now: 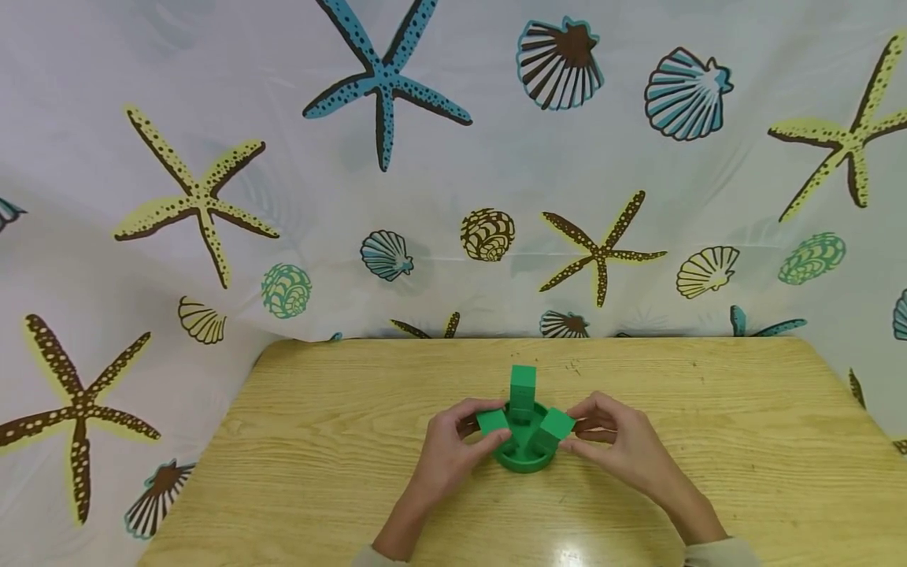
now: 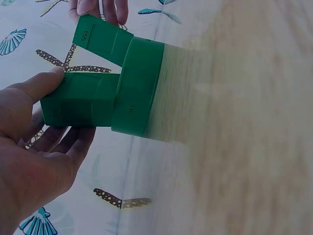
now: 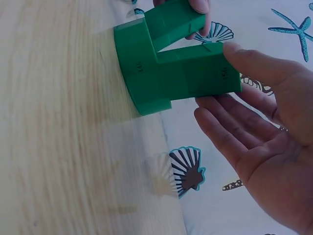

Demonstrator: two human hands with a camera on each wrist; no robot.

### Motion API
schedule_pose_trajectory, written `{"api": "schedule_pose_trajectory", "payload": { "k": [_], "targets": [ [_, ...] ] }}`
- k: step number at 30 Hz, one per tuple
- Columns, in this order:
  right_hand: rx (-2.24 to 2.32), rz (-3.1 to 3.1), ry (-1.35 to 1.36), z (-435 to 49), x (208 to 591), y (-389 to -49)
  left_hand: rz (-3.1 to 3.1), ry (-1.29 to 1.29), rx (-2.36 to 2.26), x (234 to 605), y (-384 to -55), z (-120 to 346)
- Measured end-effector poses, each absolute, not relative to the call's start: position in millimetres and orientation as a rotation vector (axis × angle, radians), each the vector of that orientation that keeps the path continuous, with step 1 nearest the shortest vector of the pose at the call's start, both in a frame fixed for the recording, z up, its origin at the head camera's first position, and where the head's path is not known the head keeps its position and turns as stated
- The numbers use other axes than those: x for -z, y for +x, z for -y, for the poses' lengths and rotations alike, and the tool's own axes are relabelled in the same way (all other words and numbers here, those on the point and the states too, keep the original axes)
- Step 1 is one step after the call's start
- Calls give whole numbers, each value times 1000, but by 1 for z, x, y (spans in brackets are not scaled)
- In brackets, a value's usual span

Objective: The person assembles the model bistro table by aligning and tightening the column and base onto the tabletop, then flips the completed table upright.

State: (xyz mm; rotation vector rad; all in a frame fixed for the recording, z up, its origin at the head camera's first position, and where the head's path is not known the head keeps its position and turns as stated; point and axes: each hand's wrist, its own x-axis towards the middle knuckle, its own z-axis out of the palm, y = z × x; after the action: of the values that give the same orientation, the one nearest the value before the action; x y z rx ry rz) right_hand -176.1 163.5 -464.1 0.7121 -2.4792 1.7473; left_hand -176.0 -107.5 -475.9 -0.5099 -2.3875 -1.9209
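A round green base [image 1: 524,465] with a raised rim stands on the wooden table. Three green blocks rise from it: a left block [image 1: 494,422], a right block [image 1: 557,426] and a back block [image 1: 523,383]. My left hand [image 1: 448,447] pinches the left block between thumb and fingers, seen close in the left wrist view as a squared green block [image 2: 78,100]. With its thumb above and fingers beneath, my right hand [image 1: 627,447] pinches the right block, marked 150 in the right wrist view [image 3: 200,71]. The blocks' lower ends are partly hidden by the rim.
The light wooden table [image 1: 319,441] extends to both sides of the base. Behind it hangs a white cloth [image 1: 453,181] printed with starfish and shells, meeting the table's back edge. A few dark marks [image 1: 572,366] lie on the tabletop near the back.
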Motion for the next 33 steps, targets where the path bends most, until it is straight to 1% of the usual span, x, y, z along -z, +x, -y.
{"api": "schedule_pose_trajectory", "payload": {
  "k": [6,15,25,33],
  "targets": [
    [-1566,2487,901,-156,470,-178,2368,-509,1938,477,-176,106],
    [-1415,2474,897,-154,471,-181,2331,-493,1985,475,-177,105],
    [-1562,2535,858,-155,473,-182,2328,-490,1989,476,-176,105],
    [-1827,2580,770,-152,482,-182,2485,-500,1891,481,-176,108]
  ]
}}
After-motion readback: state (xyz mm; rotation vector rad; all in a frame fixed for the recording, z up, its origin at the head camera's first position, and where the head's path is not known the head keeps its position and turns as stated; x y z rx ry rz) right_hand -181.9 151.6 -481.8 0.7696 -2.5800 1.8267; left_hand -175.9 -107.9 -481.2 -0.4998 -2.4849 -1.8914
